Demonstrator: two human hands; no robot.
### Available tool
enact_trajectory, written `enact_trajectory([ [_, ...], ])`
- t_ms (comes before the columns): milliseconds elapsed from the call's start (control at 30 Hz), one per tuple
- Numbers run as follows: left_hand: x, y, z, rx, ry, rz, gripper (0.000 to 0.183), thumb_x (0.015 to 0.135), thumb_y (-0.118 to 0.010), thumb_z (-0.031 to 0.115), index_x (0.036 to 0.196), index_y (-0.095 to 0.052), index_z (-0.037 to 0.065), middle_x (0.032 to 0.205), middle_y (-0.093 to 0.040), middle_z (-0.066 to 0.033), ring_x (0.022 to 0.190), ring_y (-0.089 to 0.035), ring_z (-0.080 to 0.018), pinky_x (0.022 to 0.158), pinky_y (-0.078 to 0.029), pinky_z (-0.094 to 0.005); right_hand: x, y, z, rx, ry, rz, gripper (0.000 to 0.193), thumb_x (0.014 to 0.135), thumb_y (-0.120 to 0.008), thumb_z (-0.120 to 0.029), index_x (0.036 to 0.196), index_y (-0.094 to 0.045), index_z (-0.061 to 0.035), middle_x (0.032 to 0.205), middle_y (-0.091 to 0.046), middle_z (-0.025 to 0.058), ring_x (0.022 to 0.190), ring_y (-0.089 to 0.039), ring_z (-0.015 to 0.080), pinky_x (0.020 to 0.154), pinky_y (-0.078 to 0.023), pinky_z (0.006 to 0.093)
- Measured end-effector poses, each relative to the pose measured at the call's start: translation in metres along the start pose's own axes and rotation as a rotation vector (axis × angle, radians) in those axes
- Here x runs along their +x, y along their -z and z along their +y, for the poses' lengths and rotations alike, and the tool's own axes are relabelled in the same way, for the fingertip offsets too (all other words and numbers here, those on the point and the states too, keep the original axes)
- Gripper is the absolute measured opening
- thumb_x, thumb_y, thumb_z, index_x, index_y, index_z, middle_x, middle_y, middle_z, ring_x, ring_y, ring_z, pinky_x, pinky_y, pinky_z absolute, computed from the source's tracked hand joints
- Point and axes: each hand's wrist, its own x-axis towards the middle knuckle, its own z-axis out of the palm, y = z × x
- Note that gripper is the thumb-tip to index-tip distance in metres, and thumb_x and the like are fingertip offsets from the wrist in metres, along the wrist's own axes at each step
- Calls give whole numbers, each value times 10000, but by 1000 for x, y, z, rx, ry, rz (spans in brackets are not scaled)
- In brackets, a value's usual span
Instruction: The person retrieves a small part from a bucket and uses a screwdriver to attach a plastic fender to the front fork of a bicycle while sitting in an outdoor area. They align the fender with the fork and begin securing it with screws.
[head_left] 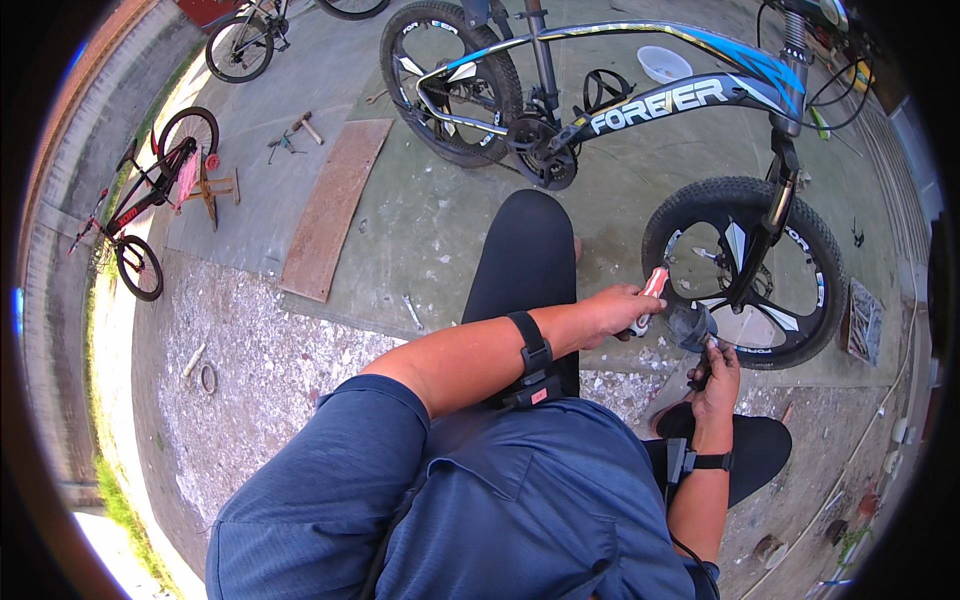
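My left hand (612, 312) is closed around a slim red-and-white object (652, 292), which looks like a handle or a tube; its kind is not clear. Just to the right, my right hand (715, 382) grips a dark grey, cup-shaped piece (688, 326) by its lower side, its fingers partly hidden. Both items are close together, in front of the front wheel (740, 272) of a blue and black bicycle (660, 105). That wheel has a knobby tyre and broad spokes with white markings.
A brown board (336, 210) lies on the ground at left, with a hammer (312, 128) beyond it. A wrench (413, 312) is nearer me. A white basin (664, 64) stands behind the bicycle frame. At far left is a black-and-red bicycle (150, 190); a tray (861, 322) sits right of the wheel.
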Motion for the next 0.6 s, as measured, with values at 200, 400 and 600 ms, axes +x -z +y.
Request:
enact_trajectory([
  [200,-2,5,1,52,-73,-25,409,787,-712,312,1054,-580,32,828,-567,-42,726,-515,-132,595,-410,-316,1,2,-1,7,5,-7,114,901,-616,-133,962,-537,-77,681,-518,-24,487,-445,74,470,-432,247],
  [400,-2,5,0,47,-85,2,390,771,-726,249,1046,-579,14,793,-568,-41,661,-510,-117,551,-399,-288,2,2,0,11,12,-5,130,895,-627,-138,968,-536,-81,688,-528,-23,480,-450,80,476,-445,255],
  [600,-16,-2,16,9,-104,12,348,753,-736,140,1032,-565,20,785,-553,-32,652,-513,-116,547,-413,-274,3,5,0,24,16,-7,145,890,-637,-140,979,-535,-86,698,-544,-17,480,-456,84,476,-448,257],
])
